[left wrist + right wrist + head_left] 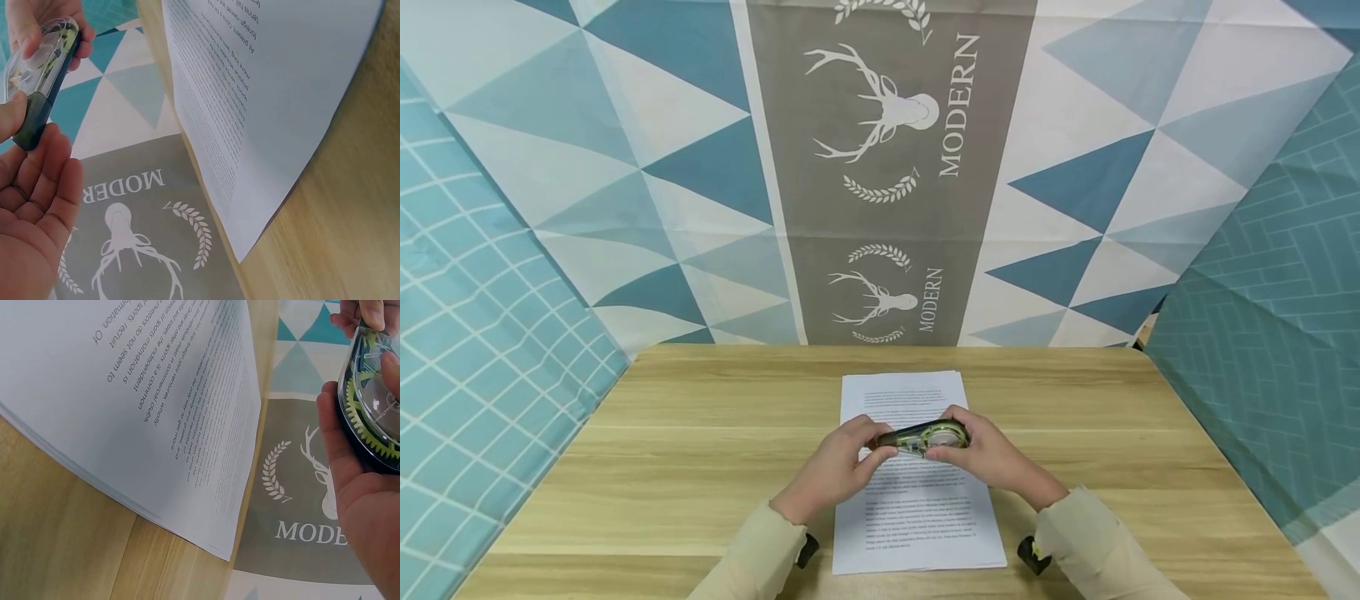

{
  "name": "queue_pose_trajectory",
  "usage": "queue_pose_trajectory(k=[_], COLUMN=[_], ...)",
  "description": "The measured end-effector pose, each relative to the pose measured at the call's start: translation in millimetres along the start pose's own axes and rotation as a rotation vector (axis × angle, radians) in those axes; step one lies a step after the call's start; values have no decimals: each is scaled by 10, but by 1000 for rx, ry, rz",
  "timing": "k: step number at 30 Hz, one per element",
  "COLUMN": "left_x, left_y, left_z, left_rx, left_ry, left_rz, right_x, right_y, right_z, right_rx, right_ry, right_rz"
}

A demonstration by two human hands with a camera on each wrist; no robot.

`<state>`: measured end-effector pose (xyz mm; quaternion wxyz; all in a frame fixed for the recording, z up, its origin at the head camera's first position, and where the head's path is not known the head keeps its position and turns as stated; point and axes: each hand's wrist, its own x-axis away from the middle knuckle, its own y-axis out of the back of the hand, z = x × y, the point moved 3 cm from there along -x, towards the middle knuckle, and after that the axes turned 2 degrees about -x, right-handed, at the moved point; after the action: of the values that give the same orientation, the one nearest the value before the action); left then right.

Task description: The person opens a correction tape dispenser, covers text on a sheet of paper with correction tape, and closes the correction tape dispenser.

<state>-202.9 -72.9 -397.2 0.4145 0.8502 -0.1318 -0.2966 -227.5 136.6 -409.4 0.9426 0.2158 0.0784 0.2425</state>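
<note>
A correction tape dispenser (925, 437) with a clear case and a dark back is held level over the printed sheets. Its narrow dark end (34, 119) is pinched by my left hand (835, 467) between thumb and fingers. My right hand (996, 454) grips the wide round end, thumb on the clear side and fingers along the dark back. Through the case a yellow-green gear wheel (355, 412) shows in the right wrist view. Beneath both hands lies a stack of printed paper (917, 517), its middle partly covered by them.
The paper lies on a wooden table (700, 467), close to the front edge. Behind the table hangs a patterned cloth (887, 208) with deer heads and triangles. Blue-green cloths (482, 333) hang at both sides. Dark wrist straps (1033, 554) show by the sleeves.
</note>
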Motion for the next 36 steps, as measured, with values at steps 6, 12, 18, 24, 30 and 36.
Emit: queue_pose_trajectory(k=[6,12,18,24,30,36], left_x=[7,23,26,23,17,49], left_y=[7,12,19,25,31,128], left_z=[2,24,56,50,58,153], left_rx=[14,67,117,102,68,25], left_ry=[10,15,-18,-72,-73,-18], left_rz=[1,17,57,80,102,16], right_x=[2,3,1,1,29,64], right_y=[-1,-9,-12,-13,-7,104], right_z=[13,23,-11,-22,-41,-76], right_rx=[0,-11,-15,-19,7,30], right_ry=[-2,12,23,38,37,27], right_rz=[4,23,67,91,80,-16])
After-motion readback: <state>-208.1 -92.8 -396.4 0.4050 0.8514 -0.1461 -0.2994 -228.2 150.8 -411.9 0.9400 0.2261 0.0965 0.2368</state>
